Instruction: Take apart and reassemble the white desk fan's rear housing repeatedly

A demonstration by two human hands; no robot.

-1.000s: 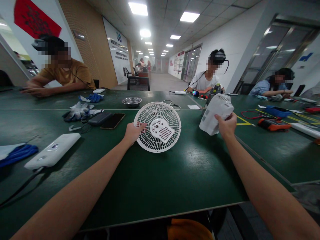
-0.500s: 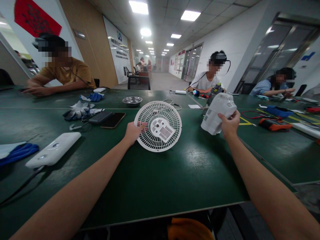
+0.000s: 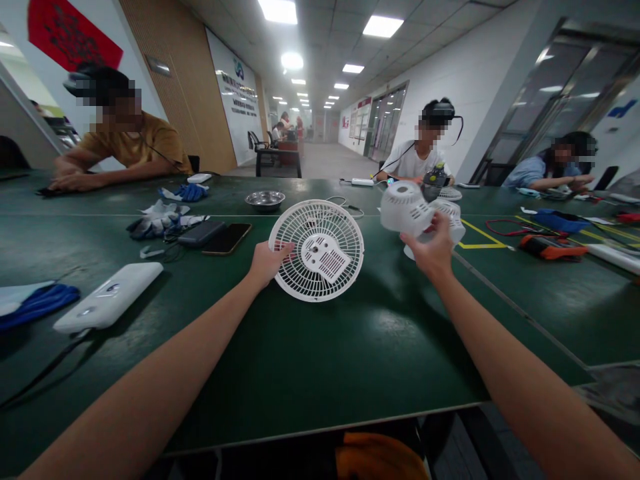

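My left hand grips the left rim of a round white fan grille, with the thumb over its bars. The grille is tilted up toward me, a vented plate at its middle. To the right, my right hand is closed on a white plastic fan motor cover, held above the table with its slotted, rounded end up. Just behind that hand stands another white slotted part, partly hidden by the fingers. A thin white cord lies behind the grille.
The green table carries a metal bowl, a phone, a black power bank, gloves and a white device with a cable. An orange multimeter lies right. Three people sit around the table.
My right hand has moved left with the motor cover and turned it, uncovering white parts behind. My left hand and the grille have stayed nearly still.
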